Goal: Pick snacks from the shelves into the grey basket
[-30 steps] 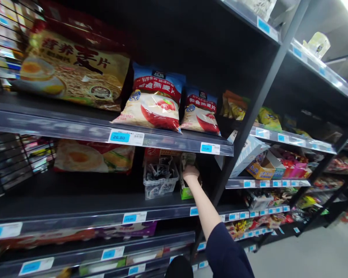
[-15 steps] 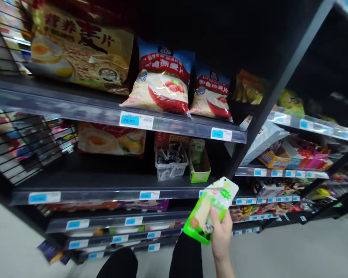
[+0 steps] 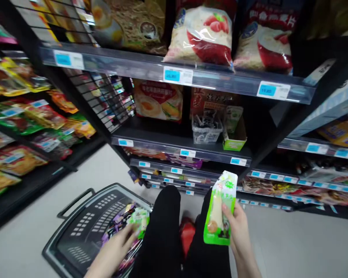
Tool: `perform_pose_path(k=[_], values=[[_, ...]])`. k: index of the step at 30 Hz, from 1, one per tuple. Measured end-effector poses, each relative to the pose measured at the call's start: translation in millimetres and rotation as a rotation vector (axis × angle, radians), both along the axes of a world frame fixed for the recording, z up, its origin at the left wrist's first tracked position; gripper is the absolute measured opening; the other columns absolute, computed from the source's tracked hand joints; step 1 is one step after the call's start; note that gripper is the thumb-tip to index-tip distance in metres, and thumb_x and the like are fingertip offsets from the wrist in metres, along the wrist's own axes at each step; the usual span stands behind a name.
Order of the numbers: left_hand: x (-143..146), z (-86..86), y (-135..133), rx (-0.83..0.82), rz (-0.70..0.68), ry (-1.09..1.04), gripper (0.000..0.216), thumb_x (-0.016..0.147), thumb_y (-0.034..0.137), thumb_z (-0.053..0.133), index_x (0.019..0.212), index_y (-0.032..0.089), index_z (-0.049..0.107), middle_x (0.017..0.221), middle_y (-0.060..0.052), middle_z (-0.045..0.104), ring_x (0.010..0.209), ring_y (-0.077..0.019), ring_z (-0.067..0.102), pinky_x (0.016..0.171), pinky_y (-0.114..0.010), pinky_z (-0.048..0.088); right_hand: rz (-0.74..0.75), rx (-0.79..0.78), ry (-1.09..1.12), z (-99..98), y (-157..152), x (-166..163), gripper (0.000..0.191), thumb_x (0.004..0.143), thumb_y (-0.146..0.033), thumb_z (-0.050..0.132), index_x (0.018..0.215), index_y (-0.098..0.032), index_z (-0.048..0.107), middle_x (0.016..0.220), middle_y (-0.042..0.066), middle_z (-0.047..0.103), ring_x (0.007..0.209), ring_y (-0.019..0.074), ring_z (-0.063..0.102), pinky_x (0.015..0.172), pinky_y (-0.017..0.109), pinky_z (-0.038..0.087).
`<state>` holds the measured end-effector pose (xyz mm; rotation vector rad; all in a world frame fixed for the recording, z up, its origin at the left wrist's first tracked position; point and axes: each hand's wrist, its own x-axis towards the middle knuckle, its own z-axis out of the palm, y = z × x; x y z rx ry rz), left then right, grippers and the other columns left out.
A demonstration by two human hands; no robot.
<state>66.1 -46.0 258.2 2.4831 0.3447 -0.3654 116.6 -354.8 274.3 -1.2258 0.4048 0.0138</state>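
My right hand (image 3: 238, 223) holds a green and white snack packet (image 3: 217, 216) upright above my right knee, thumb across its front. My left hand (image 3: 117, 245) is over a dark shopping basket (image 3: 66, 247) on the floor. Its blurred fingertips are at a green and white packet (image 3: 139, 221) lying on purple and dark wrapped items (image 3: 116, 227). Whether those fingers grip the packet cannot be made out. On the shelf ahead, a small green open box (image 3: 234, 143) holds a similar packet, beside a clear plastic tub (image 3: 207, 131).
Bags of oatmeal (image 3: 201, 36) stand on the upper shelf, above a price-tagged edge (image 3: 121, 66). A wire side panel (image 3: 104, 98) and racks of bagged snacks (image 3: 26, 116) are at left. My knees (image 3: 166, 204) stand close before the shelves.
The view has swung down and left, bringing the basket and my left hand into sight. My right hand still holds the packet, now turned more upright.
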Motion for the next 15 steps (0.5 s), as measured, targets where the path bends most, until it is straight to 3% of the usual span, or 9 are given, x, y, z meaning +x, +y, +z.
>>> perform_pose_path(k=[3,5,8,11,13,15], values=[[28,9.3,-40,-0.608,-0.033,-0.019,0.034,0.087,0.043,0.042,0.107,0.02,0.058,0.108,-0.006,0.063,0.103,-0.0221,0.056,0.092,-0.036,0.043,0.135,0.069,-0.049,-0.2,26,-12,0.039,0.068,-0.04,0.071,0.099,-0.02,0.062,0.096,0.005,0.07,0.089,0.0223,0.063,0.079,0.033,0.05],[36,12.1,-73,-1.044,-0.126,0.026,0.043,0.081,0.048,0.05,0.114,0.021,0.056,0.112,-0.007,0.061,0.108,-0.0232,0.053,0.092,-0.035,0.042,0.217,0.127,-0.097,-3.4,42,-16,0.035,0.071,-0.04,0.068,0.1,-0.021,0.061,0.096,0.004,0.069,0.089,0.0211,0.063,0.08,0.032,0.049],[32,2.0,-114,-1.476,-0.226,0.223,0.06,0.069,0.044,0.066,0.123,0.025,0.049,0.104,-0.004,0.061,0.097,-0.0203,0.056,0.085,-0.035,0.044,0.251,0.097,-0.108,-12.9,59,-22,0.033,0.076,-0.044,0.061,0.1,-0.022,0.059,0.093,0.004,0.067,0.088,0.0207,0.062,0.078,0.032,0.048],[21,-14.4,-135,-1.621,-0.158,0.351,0.067,0.06,0.035,0.075,0.121,0.026,0.051,0.086,0.0,0.06,0.072,-0.0133,0.058,0.066,-0.027,0.047,0.219,-0.22,-0.126,-20.3,61,-29,0.032,0.08,-0.044,0.053,0.102,-0.022,0.058,0.089,0.004,0.064,0.087,0.0214,0.06,0.077,0.034,0.048],[15,-18.6,-138,-1.571,-0.101,0.31,0.058,0.057,0.03,0.077,0.111,0.019,0.059,0.081,0.0,0.061,0.069,-0.012,0.057,0.062,-0.023,0.044,0.163,-0.496,-0.199,-20.1,53,-32,0.032,0.079,-0.041,0.054,0.106,-0.022,0.057,0.096,0.006,0.062,0.091,0.0223,0.058,0.08,0.035,0.046],[13,-16.0,-137,-1.474,-0.058,0.196,0.05,0.054,0.026,0.079,0.1,0.014,0.065,0.081,-0.002,0.064,0.073,-0.0132,0.058,0.066,-0.022,0.044,0.166,-0.619,-0.262,-17.2,42,-35,0.03,0.081,-0.038,0.052,0.105,-0.021,0.057,0.098,0.007,0.062,0.09,0.0216,0.058,0.079,0.033,0.046]])
